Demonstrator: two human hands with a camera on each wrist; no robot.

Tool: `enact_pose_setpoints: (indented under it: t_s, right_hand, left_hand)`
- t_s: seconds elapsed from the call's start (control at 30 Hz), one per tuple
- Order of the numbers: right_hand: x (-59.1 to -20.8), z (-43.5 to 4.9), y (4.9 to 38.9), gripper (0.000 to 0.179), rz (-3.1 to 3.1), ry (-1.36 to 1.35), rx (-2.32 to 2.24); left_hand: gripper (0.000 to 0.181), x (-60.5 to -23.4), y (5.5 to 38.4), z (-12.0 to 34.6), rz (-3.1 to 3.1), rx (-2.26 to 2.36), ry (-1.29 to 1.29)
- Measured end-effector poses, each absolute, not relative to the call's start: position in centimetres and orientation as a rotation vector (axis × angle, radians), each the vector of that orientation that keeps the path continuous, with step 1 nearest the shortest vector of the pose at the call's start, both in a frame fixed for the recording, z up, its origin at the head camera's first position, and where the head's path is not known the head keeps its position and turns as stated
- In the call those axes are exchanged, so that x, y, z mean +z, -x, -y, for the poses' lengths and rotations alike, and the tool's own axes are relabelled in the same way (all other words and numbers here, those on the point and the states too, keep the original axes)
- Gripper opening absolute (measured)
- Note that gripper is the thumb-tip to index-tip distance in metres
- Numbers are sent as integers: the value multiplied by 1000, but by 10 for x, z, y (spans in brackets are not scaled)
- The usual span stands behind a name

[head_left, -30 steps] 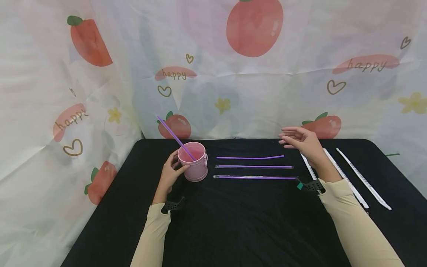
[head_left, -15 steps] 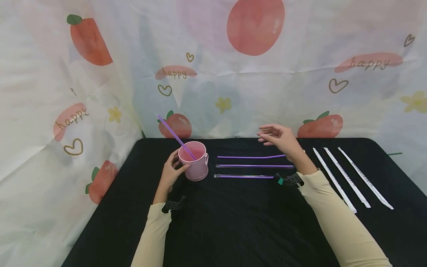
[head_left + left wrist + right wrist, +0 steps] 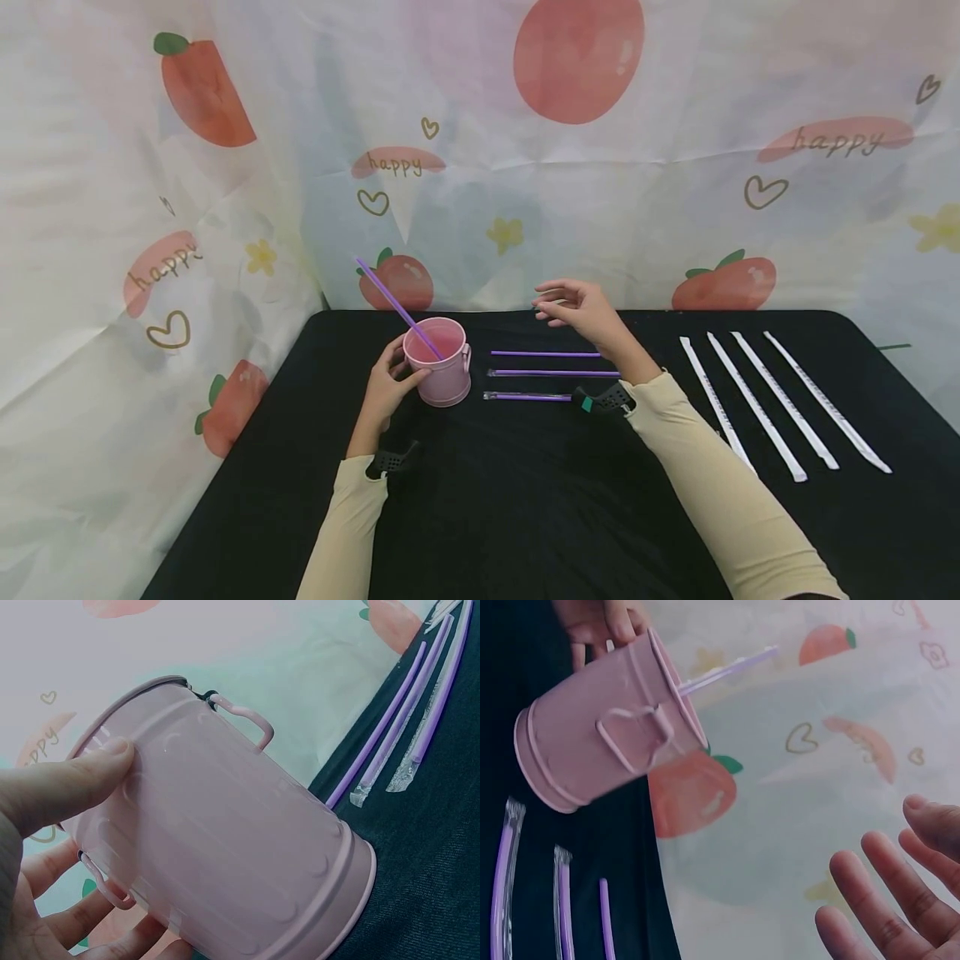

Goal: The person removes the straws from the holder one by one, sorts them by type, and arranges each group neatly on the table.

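A small pink metal bucket (image 3: pixel 447 382) with side handles stands on the black-covered table. My left hand (image 3: pixel 386 390) grips its left side, thumb on the near wall and fingers around the back, as the left wrist view (image 3: pixel 67 847) also shows. One purple straw (image 3: pixel 392 297) leans out of the bucket over its left rim. My right hand (image 3: pixel 581 312) hovers near the table's back edge, fingers loosely bent and holding nothing. Below it lie three purple straws: a bare one (image 3: pixel 540 354) at the back, then two in clear wrappers (image 3: pixel 551 373). The right forearm hides their right ends.
On the right side lie several white paper-wrapped straws (image 3: pixel 757 408) in slanted rows; the right sleeve partly covers the leftmost. A fruit-printed curtain (image 3: pixel 480 150) hangs behind the table (image 3: pixel 480 500) and along its left.
My right hand has moved left from above the white straws to above the purple ones, uncovering more of the white ones. The left hand and bucket stay in place.
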State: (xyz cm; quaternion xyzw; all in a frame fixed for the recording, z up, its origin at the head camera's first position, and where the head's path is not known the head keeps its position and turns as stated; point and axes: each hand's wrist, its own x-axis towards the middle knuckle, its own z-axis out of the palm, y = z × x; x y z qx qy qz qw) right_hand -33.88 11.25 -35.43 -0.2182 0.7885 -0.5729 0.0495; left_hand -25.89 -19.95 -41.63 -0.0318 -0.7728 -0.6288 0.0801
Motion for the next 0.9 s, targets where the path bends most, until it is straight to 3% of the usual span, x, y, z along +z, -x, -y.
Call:
enact_pose_setpoints:
  t_s: [0.9]
  right_hand:
    - [-353, -12, 351, 33, -2228, 795, -1752]
  left_hand:
    - [69, -417, 260, 201, 2315, -1886, 110]
